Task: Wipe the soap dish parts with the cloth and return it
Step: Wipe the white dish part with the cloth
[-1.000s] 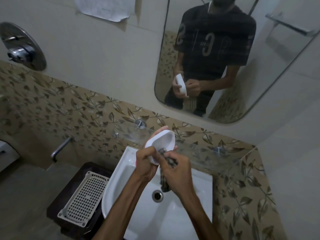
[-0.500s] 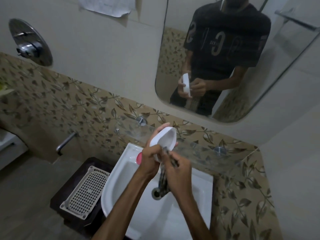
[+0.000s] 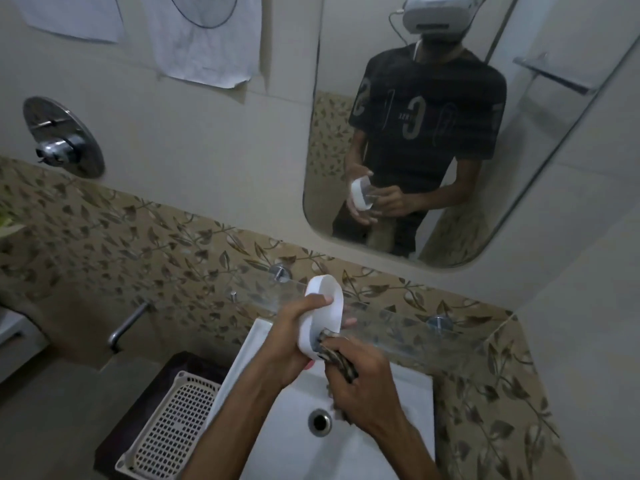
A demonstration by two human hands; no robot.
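My left hand (image 3: 294, 336) grips a white oval soap dish part (image 3: 323, 306), held on edge above the white sink (image 3: 381, 410). My right hand (image 3: 363, 386) holds a dark patterned cloth (image 3: 337, 358) and presses a fold of it into the lower end of the dish. The rest of the cloth hangs down below my right hand. A small pink piece peeks out beneath the dish, mostly hidden by my hands.
A glass shelf (image 3: 415, 327) runs along the tiled wall just behind the dish. A white perforated tray (image 3: 173, 424) rests on a dark stand left of the sink. A mirror (image 3: 450, 133) hangs above, a chrome valve (image 3: 62, 136) and a spout (image 3: 128, 323) stand at left.
The dish has turned further onto its edge in my left hand. My right hand with the cloth has slid down to the dish's lower end. The camera tilted upward.
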